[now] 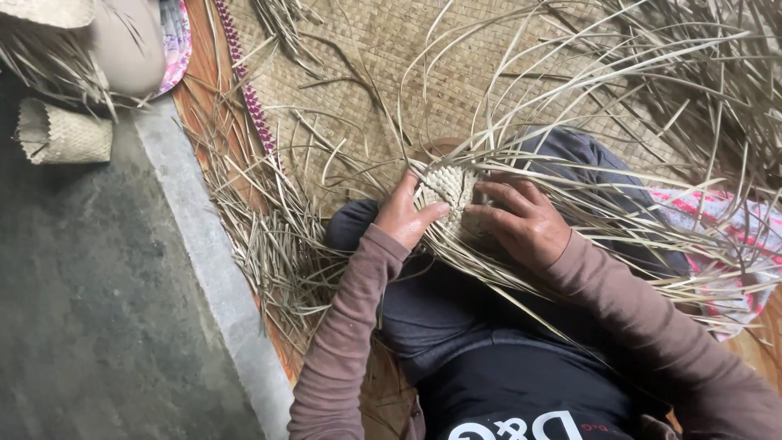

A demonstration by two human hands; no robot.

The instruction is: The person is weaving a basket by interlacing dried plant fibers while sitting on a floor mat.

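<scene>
my left hand (405, 218) and right hand (521, 222) pinch the small woven piece (446, 187) between them over my lap, fingers closed on its 2 edges. its loose leaf strips (586, 90) fan out above the big woven mat (383, 65).

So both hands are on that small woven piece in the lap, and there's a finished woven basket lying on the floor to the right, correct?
Not quite. The head view shows the basket on the floor at the left, not the right. The rest holds: the left hand and right hand are both on the small woven piece in the lap.
</scene>
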